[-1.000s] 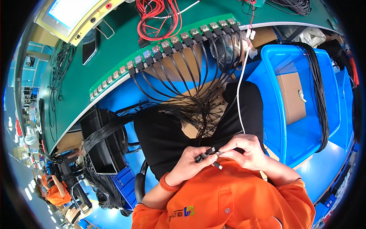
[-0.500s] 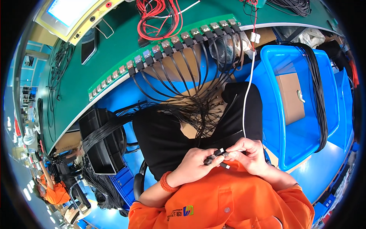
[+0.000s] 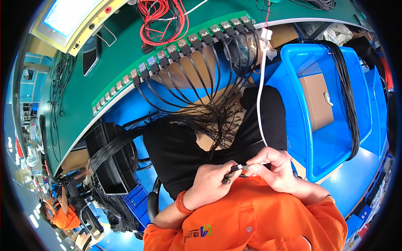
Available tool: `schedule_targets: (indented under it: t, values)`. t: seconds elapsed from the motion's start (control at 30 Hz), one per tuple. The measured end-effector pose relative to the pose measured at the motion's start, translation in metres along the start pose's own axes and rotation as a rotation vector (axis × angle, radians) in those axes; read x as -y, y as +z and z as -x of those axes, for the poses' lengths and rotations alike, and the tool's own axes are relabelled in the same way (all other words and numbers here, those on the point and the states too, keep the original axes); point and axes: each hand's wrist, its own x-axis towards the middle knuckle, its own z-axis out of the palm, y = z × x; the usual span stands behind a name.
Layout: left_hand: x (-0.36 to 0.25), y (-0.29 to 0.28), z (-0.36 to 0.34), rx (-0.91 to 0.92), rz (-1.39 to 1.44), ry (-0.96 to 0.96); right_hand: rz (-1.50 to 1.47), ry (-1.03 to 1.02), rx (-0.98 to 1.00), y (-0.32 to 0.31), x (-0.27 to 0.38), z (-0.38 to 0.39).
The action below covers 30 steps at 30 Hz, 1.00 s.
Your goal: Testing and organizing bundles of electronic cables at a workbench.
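My left hand (image 3: 211, 180) is closed around several black cable plugs (image 3: 229, 178) with metal tips, low in front of my orange shirt. My right hand (image 3: 274, 169) pinches a small connector (image 3: 246, 167) at the lower end of a white cable (image 3: 259, 100). That connector meets the tip of one black plug, or nearly so; whether they are joined I cannot tell. Beyond my knees, a long green circuit board (image 3: 182, 51) lies along the table edge, with black cables (image 3: 194, 67) plugged into its row of sockets. Their loose ends gather in a tangle (image 3: 220, 121) between my legs.
To the right stands a blue bin (image 3: 310, 138) with black cables (image 3: 347, 96) over its rim. A black tray (image 3: 115, 178) is at the left. On the green table (image 3: 79, 96) are red-and-black wires (image 3: 184, 21) and a yellow-framed instrument (image 3: 75, 44). Another person (image 3: 67, 217) sits far left.
The black plugs in my left hand have turned and bunched closer to the connector in my right hand. The white cable has swung slightly left. The whole view has shifted a little.
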Motion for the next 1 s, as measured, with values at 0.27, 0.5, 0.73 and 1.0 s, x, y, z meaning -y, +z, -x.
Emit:
schedule_targets:
  t: [0.27,0.5,0.73,1.0]
  values:
    - [-0.002,-0.002,-0.002,0.032,-0.183,0.053,0.117,-0.146,-0.026,-0.001,0.003,-0.01]
    - [-0.003,-0.008,-0.006,0.187,-0.076,0.033,0.359,-0.189,0.074,-0.004,0.0,-0.009]
    - [0.003,-0.007,-0.013,0.466,0.642,-0.371,0.075,0.083,0.018,-0.01,0.009,-0.013]
    - [0.022,-0.007,-0.014,0.727,1.187,-0.455,0.426,-0.29,0.061,-0.017,0.013,-0.018]
